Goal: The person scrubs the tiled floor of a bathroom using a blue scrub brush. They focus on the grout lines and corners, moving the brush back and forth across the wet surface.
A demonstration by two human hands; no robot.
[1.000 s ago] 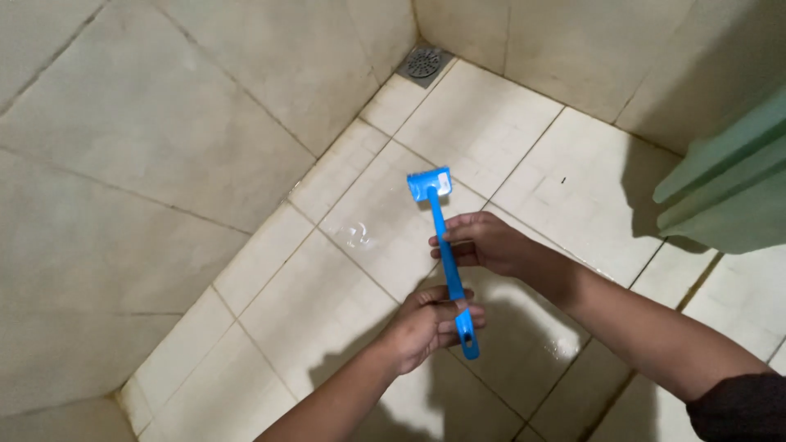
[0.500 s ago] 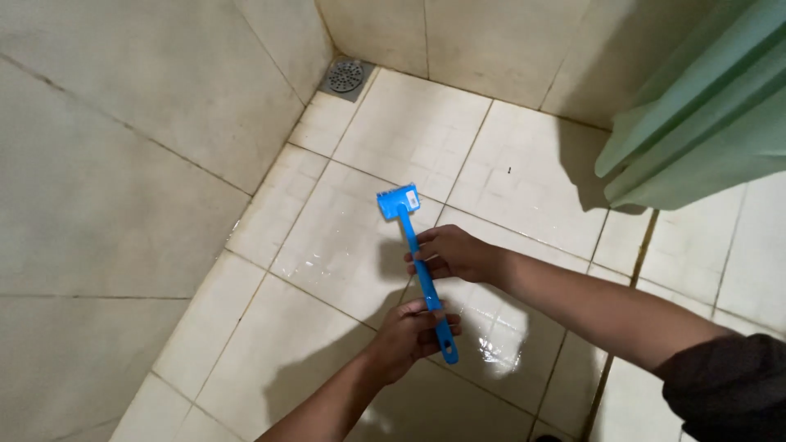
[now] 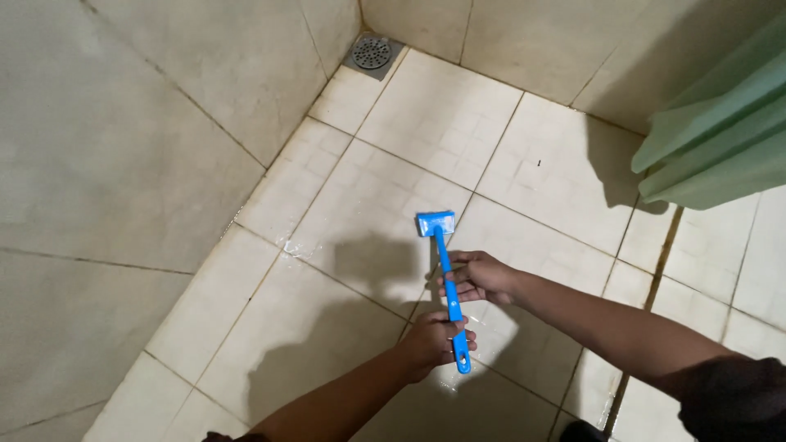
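Brush and hands lower in view, closer to the person

The blue brush (image 3: 444,278) now sits lower and more central in view than a second ago, its head (image 3: 435,223) farther from the floor drain (image 3: 371,52). Left hand (image 3: 434,342) and right hand (image 3: 479,277) have dropped with it. The drain and green curtain (image 3: 720,139) show more fully.

We see a bright blue scrubbing brush (image 3: 446,278) over the floor (image 3: 426,139) of cream tiles scored into small squares with darker grout. The walls (image 3: 123,147) are beige, the round drain (image 3: 372,52) grey metal, the curtain (image 3: 720,147) pale green.
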